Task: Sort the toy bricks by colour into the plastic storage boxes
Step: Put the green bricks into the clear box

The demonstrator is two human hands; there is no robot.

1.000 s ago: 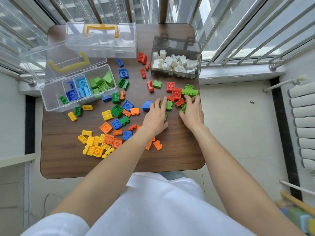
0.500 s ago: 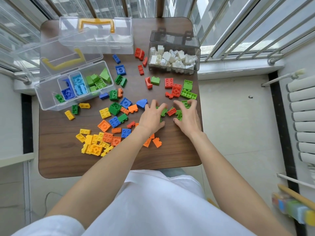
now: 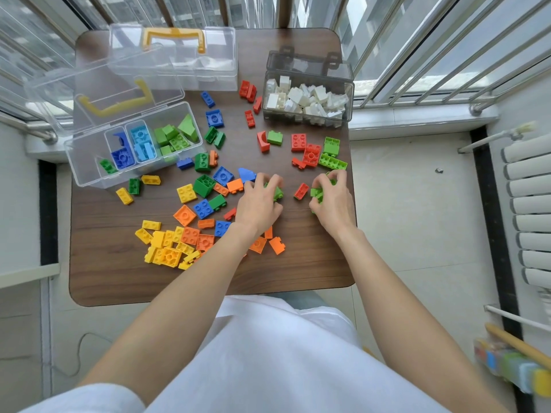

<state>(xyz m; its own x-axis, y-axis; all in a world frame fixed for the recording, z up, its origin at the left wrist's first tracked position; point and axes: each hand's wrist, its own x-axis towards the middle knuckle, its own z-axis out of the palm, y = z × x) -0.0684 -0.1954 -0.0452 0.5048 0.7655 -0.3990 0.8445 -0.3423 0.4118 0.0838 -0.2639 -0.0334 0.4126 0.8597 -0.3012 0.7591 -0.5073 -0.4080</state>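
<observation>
A home balcony is being shown: a small wooden table is being kept beside window bars, a tiled floor and a white radiator.

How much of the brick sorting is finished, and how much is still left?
Done: white bricks fill the grey box, and some blue and green ones sit in the divided box. In hand: the left hand and right hand each grip green bricks. Left: most of it, with yellow, orange, red, blue and green bricks loose on the table.
</observation>
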